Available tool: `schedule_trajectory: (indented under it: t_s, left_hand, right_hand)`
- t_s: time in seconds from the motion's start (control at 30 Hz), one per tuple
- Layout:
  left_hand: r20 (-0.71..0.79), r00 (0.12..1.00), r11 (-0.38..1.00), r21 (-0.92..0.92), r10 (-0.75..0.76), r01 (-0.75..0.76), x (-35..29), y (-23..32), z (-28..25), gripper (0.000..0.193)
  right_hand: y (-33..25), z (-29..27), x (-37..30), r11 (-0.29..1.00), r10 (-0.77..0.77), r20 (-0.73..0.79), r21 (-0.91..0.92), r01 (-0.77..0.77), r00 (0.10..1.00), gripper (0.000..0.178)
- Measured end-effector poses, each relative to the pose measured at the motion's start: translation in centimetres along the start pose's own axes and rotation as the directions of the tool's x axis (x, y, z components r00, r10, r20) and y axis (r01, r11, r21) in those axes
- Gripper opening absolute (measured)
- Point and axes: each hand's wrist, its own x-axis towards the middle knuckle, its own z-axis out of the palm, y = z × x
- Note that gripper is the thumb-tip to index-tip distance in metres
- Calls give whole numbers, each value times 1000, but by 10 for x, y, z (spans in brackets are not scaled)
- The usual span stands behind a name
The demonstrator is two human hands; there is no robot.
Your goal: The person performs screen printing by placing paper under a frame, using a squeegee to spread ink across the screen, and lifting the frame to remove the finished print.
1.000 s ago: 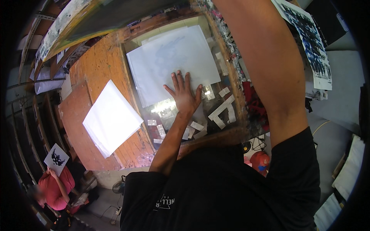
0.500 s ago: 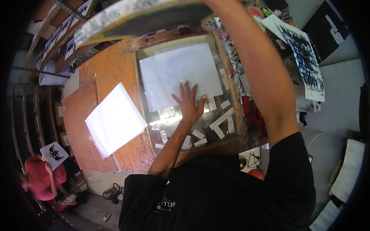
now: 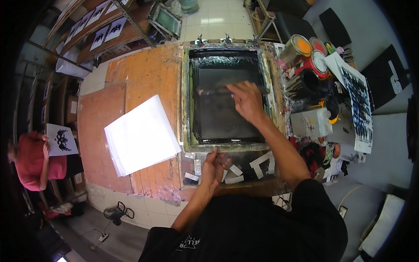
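Observation:
A screen-printing frame (image 3: 187,118) lies lowered over the table, its dark mesh (image 3: 227,118) edged with wet black ink at the far end. Across the mesh runs a dark squeegee (image 3: 211,91), somewhat blurred. My right hand (image 3: 248,100) is closed on it from above, near its right half. At the frame's near edge is my left hand (image 3: 214,166), palm partly up and fingers apart. Its fingertips meet or nearly meet the frame's rim, and it holds nothing I can see. The frame hides the sheet beneath it.
White sheets (image 3: 142,135) lie stacked on the wooden table (image 3: 144,74) to the left. Ink cans (image 3: 299,48) and a white plastic container (image 3: 312,123) crowd the right side. A person in red (image 3: 32,159) holds a printed sheet (image 3: 62,139) by the racks at far left.
The raised frame has come down over the white sheet. My left hand has left that sheet for the frame's near edge. My right hand has come down onto the squeegee over the mesh.

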Motion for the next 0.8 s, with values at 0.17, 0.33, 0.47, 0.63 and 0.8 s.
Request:
schedule_trajectory:
  t_s: [0.17,0.33,0.47,0.63,0.8]
  left_hand:
    - [-80,997,1000,-14,11,-12,1,-1,10,22]
    - [-109,993,998,54,39,-33,-7,0,17,26]
    - [-88,992,996,40,88,-85,-12,-6,8,27]
    - [-72,994,992,98,85,-77,-15,0,21,26]
    - [-75,993,992,98,86,-78,-6,-6,6,22]
  right_hand:
    - [71,63,84,991,-21,-2,-131,20,1000,42]
    - [84,95,83,964,22,31,-266,-13,999,48]
    - [34,68,28,988,49,157,-150,-25,986,54]
    - [-53,8,-84,991,109,218,-95,-90,970,62]
    - [-109,-19,-130,973,231,323,-78,-217,918,62]
